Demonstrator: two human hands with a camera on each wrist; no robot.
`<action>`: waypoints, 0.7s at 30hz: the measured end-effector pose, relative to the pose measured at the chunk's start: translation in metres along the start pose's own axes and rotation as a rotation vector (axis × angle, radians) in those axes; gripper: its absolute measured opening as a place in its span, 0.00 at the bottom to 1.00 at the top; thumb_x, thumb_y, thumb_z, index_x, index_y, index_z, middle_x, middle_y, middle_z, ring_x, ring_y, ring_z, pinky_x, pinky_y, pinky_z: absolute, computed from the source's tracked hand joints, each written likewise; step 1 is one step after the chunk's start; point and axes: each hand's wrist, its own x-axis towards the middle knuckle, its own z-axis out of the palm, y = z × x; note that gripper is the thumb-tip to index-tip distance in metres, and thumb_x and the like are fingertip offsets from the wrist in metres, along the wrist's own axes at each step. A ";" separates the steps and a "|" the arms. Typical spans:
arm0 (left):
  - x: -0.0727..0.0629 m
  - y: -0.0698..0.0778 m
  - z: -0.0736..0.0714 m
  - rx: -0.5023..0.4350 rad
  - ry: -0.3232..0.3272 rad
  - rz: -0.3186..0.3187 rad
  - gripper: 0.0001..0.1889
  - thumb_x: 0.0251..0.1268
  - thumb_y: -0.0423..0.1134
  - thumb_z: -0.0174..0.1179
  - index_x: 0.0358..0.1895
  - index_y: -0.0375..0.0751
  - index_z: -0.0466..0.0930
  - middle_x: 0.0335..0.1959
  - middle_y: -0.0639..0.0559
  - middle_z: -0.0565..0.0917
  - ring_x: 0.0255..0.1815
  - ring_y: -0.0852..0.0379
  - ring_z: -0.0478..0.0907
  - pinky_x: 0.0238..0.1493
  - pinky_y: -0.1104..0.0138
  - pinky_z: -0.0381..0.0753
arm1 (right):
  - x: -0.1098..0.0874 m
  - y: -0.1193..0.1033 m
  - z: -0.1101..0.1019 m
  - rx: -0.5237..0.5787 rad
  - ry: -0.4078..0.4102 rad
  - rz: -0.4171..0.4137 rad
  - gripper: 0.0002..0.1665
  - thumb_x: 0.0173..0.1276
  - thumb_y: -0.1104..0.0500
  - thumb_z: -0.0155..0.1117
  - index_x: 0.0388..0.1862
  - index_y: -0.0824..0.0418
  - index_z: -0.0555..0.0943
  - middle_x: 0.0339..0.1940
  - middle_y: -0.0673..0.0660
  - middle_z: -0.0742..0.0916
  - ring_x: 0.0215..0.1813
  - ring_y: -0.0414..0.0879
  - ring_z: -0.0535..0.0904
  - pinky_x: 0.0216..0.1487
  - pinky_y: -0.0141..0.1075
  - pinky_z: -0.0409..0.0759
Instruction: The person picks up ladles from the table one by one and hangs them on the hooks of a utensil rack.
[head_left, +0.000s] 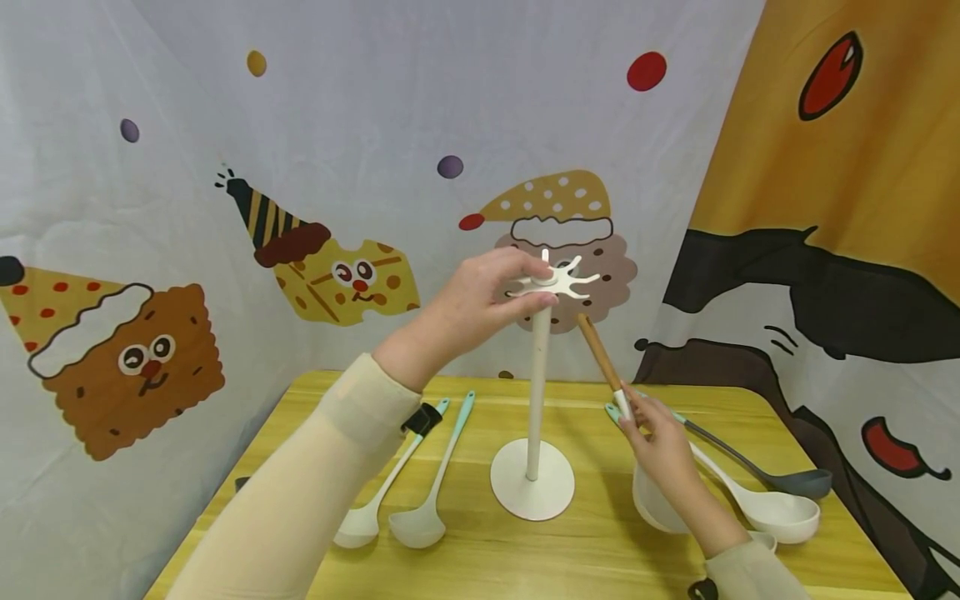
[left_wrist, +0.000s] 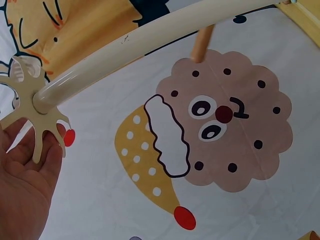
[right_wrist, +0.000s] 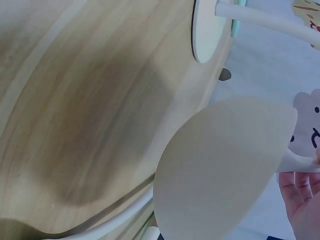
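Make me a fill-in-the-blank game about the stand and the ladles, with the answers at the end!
1. The left grip pinches the ____ of the stand, well above its base.
2. The right grip holds a tool with its brown end pointing ____, not down.
3. In the head view, ____ white ladles lie between the left sleeve and the stand.
4. The stand's base is shaped like a ____.

Missing words: top; up; two; circle.

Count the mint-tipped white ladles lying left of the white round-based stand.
2: one ladle seen beside the cream left sleeve, another ladle nearer the stand. The sleeve may hide more.
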 end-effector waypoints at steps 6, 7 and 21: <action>0.000 0.000 0.001 -0.021 0.006 -0.001 0.16 0.74 0.42 0.66 0.58 0.39 0.85 0.59 0.47 0.86 0.63 0.51 0.81 0.68 0.58 0.81 | 0.003 -0.007 -0.004 0.072 0.079 -0.048 0.36 0.66 0.76 0.70 0.74 0.62 0.77 0.48 0.66 0.86 0.43 0.31 0.81 0.30 0.21 0.82; -0.001 0.000 0.001 -0.026 0.009 0.000 0.16 0.74 0.42 0.66 0.58 0.39 0.85 0.59 0.47 0.86 0.62 0.51 0.81 0.67 0.59 0.81 | 0.003 -0.008 -0.004 0.087 0.089 -0.056 0.36 0.66 0.77 0.69 0.73 0.63 0.77 0.47 0.66 0.85 0.43 0.27 0.79 0.32 0.19 0.82; -0.002 -0.001 0.001 -0.028 0.013 -0.002 0.16 0.75 0.43 0.66 0.59 0.40 0.85 0.59 0.47 0.85 0.61 0.52 0.81 0.66 0.59 0.82 | 0.012 -0.032 -0.010 0.214 0.210 -0.101 0.36 0.60 0.81 0.71 0.69 0.68 0.79 0.43 0.65 0.83 0.43 0.21 0.75 0.41 0.12 0.78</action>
